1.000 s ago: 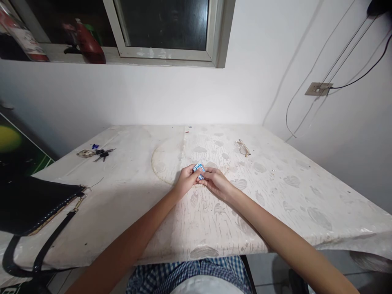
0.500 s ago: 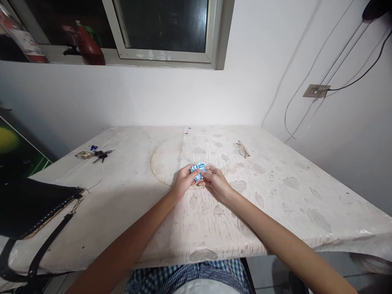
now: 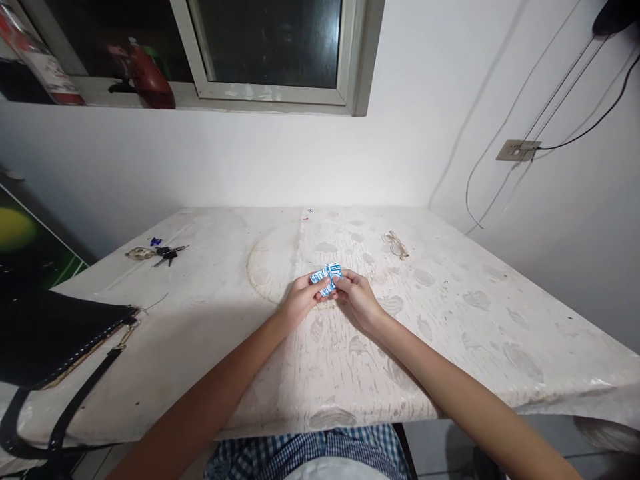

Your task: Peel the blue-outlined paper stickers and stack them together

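Spread wider than one second earlier, blue-and-white cards [image 3: 334,271] lie between both hands, near the middle of the table [image 3: 215,267]. From left to right: black bag [image 3: 60,337]; keys [image 3: 167,253], farther back; left hand [image 3: 301,295], grasping the cards' left part, thumb on top; right hand [image 3: 359,293], pinching their right part; eyeglasses [image 3: 397,245], beyond the right hand.

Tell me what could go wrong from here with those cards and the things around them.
The cards, held in the left hand and right hand, are spread unevenly, so one might slip onto the table. The bag has a strap reaching the near edge, so a snag could drag it. The glasses lie beyond the right hand, so a careless reach might knock them.
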Demonstrator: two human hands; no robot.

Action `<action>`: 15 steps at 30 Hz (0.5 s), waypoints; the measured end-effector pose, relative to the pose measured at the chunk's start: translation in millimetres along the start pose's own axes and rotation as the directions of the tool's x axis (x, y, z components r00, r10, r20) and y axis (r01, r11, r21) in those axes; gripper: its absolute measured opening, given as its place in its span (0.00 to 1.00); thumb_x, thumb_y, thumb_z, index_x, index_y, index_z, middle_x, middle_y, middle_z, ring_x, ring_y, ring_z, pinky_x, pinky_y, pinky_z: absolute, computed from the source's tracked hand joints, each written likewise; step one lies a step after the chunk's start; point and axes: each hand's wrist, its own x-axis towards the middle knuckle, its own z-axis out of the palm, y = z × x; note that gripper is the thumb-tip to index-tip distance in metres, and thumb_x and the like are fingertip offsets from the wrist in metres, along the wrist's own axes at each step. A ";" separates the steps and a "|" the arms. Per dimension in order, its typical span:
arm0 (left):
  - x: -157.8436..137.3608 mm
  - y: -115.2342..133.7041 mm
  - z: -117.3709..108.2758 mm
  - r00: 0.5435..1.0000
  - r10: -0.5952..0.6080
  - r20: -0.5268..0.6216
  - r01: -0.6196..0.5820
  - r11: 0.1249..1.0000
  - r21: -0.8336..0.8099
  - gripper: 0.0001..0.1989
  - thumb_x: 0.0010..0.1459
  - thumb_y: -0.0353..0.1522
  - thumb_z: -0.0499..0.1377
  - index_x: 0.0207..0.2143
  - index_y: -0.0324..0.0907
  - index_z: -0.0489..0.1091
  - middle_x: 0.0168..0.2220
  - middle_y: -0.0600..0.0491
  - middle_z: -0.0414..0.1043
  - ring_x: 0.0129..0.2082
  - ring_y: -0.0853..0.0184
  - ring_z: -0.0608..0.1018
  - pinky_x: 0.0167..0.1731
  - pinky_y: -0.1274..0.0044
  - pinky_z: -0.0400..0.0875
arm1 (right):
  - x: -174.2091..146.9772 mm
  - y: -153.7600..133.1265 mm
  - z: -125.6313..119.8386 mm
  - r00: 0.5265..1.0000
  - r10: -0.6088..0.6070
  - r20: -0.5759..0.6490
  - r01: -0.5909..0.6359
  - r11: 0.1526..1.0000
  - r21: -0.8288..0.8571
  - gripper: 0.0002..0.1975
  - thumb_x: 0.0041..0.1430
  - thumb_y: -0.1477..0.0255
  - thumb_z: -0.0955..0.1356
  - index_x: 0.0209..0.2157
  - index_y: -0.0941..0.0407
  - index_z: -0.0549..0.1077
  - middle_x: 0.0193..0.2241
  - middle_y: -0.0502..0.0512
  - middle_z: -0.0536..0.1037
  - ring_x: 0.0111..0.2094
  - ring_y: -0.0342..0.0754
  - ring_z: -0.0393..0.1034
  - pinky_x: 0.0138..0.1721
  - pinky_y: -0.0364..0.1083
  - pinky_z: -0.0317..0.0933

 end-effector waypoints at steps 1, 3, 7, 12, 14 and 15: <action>0.3 -0.5 0.1 1.000 -0.010 0.009 0.010 1.000 -0.026 0.12 0.44 0.36 0.65 0.25 0.36 0.69 0.20 0.57 0.63 0.20 0.77 0.63 0.24 0.80 0.61 | -0.3 -0.6 0.3 1.000 -0.004 -0.008 0.004 1.000 0.002 0.07 0.43 0.71 0.71 0.25 0.59 0.70 0.18 0.50 0.73 0.20 0.42 0.66 0.25 0.42 0.60; 1.0 -0.9 0.6 0.999 -0.027 0.018 0.028 0.997 -0.072 0.12 0.44 0.35 0.65 0.24 0.35 0.69 0.21 0.55 0.63 0.21 0.75 0.64 0.24 0.80 0.61 | -1.0 -2.3 1.3 1.000 -0.007 -0.022 0.007 1.000 0.011 0.07 0.44 0.71 0.71 0.25 0.59 0.70 0.18 0.50 0.73 0.20 0.42 0.66 0.24 0.42 0.60; 3.5 1.4 1.5 0.999 -0.041 -0.016 0.038 0.988 -0.150 0.10 0.44 0.33 0.65 0.22 0.36 0.69 0.20 0.55 0.63 0.22 0.74 0.66 0.23 0.80 0.60 | -3.1 -6.8 4.3 0.999 -0.013 -0.048 0.015 0.999 0.043 0.07 0.44 0.73 0.71 0.28 0.58 0.70 0.18 0.50 0.73 0.22 0.43 0.68 0.24 0.42 0.61; 8.0 4.8 -4.4 0.990 -0.057 -0.126 0.029 0.977 -0.212 0.08 0.45 0.32 0.63 0.29 0.37 0.72 0.27 0.53 0.69 0.24 0.74 0.68 0.20 0.83 0.59 | -0.5 -9.2 2.2 0.995 -0.001 -0.096 0.012 0.993 0.122 0.05 0.45 0.77 0.69 0.26 0.57 0.67 0.22 0.51 0.75 0.24 0.44 0.69 0.25 0.42 0.65; 9.0 5.9 -7.5 0.984 -0.058 -0.166 0.019 0.973 -0.229 0.07 0.47 0.31 0.62 0.31 0.38 0.73 0.28 0.54 0.69 0.24 0.75 0.68 0.19 0.84 0.60 | 2.1 -8.6 -1.1 0.994 0.044 -0.096 -0.028 0.987 0.159 0.05 0.45 0.78 0.68 0.24 0.57 0.66 0.22 0.53 0.75 0.24 0.44 0.70 0.26 0.43 0.67; 9.2 6.6 -8.5 0.982 -0.060 -0.181 0.016 0.972 -0.236 0.07 0.48 0.31 0.61 0.31 0.39 0.73 0.28 0.54 0.70 0.24 0.75 0.69 0.20 0.84 0.61 | 3.3 -8.2 -2.8 0.993 0.070 -0.091 -0.053 0.983 0.178 0.04 0.46 0.78 0.67 0.24 0.57 0.66 0.23 0.54 0.76 0.24 0.45 0.70 0.27 0.43 0.67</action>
